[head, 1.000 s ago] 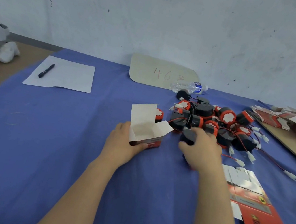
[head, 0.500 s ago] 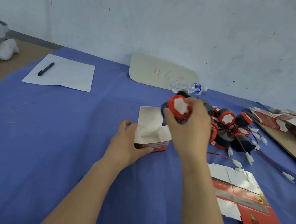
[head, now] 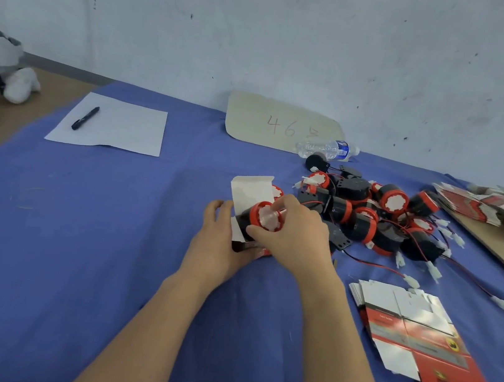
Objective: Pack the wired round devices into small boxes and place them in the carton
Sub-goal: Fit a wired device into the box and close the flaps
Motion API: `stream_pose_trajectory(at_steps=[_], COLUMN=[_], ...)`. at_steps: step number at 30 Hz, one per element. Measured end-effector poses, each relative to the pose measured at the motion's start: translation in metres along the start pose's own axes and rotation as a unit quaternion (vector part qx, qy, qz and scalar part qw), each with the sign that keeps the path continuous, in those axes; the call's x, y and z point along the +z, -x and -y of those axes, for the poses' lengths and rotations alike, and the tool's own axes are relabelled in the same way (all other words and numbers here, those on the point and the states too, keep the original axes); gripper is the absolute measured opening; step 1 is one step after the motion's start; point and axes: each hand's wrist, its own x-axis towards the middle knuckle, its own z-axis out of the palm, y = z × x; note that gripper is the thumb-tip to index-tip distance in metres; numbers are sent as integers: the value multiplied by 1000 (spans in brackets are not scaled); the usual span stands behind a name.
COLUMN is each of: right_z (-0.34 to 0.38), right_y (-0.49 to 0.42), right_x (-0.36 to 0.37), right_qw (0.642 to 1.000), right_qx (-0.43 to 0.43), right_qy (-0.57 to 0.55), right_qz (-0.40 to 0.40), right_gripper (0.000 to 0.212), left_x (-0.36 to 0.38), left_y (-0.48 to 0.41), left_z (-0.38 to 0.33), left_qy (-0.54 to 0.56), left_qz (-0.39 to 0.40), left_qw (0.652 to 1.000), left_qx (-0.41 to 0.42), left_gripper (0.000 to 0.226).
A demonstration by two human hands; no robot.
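Note:
A small red-and-white box lies on the blue cloth with its white flap raised. My left hand grips the box from the near left side. My right hand holds a round black device with a red rim and white face, its body partly inside the box mouth. A pile of several more round devices with red-black wires and white plugs lies just right of the box. No carton is in view.
Flat unfolded red-and-white boxes lie at the near right; more are stacked on a brown board at far right. A water bottle and cardboard sign sit by the wall. Paper with a pen lies at left.
My right hand picked a device from the pile, lifted it and has brought it down into the mouth of the box. My left hand stayed on the box.

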Motion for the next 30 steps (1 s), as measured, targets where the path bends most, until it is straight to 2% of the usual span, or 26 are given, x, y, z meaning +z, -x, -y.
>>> stream_pose_trajectory(at_steps=[7, 15, 23, 26, 30], right_z=[8, 8, 10, 11, 11], right_y=[-5, -10, -4, 0, -3], right_x=[0, -6, 16, 19, 13], right_qw=[998, 998, 995, 989, 991], right_qx=[12, 37, 30, 18, 23], right_qy=[56, 51, 87, 141, 112], right_qz=[-20, 16, 39, 34, 63], right_gripper=[47, 44, 34, 26, 27], left_x=[-2, -1, -5, -9, -9], left_y=[1, 0, 0, 4, 6], left_z=[-4, -4, -5, -12, -21], left_qy=[20, 3, -6, -74, -203], left_qz=[6, 20, 4, 8, -77], left_qw=[1000, 1000, 1000, 997, 972], left_qx=[-8, -23, 0, 5, 91], left_gripper=[103, 116, 110, 95, 40])
